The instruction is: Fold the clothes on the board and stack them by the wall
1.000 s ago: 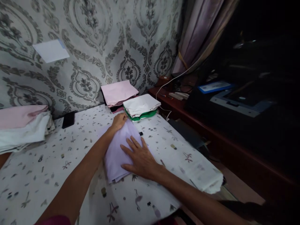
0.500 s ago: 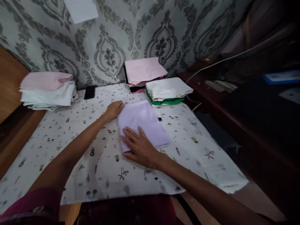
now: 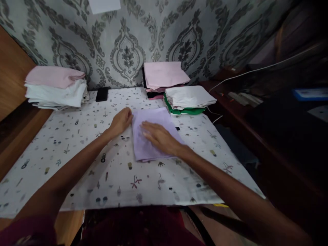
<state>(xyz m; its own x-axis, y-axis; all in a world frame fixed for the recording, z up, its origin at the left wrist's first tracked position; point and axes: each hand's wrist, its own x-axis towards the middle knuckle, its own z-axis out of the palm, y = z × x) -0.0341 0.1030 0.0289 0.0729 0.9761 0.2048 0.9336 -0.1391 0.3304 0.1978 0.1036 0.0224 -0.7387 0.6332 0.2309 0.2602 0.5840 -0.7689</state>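
A folded lavender cloth (image 3: 143, 147) lies flat on a white table cover printed with small figures. My right hand (image 3: 160, 136) rests palm down on the upper middle of the cloth, its fingers stretched toward the left and slightly blurred. At the cloth's upper left corner is my left hand (image 3: 121, 121), its fingers curled together against the edge; whether they pinch the fabric is hard to make out.
Folded pink and white cloths (image 3: 56, 94) are stacked at the back left, beside a black phone (image 3: 102, 94). Behind the lavender cloth stand a pink-topped stack (image 3: 165, 75) and a white-and-green stack (image 3: 189, 97). A white cable (image 3: 246, 72) runs at the right.
My right hand has slid up the lavender cloth, away from its lower left edge. My left hand stays by the upper left corner, its fingers now more curled. The view has shifted slightly.
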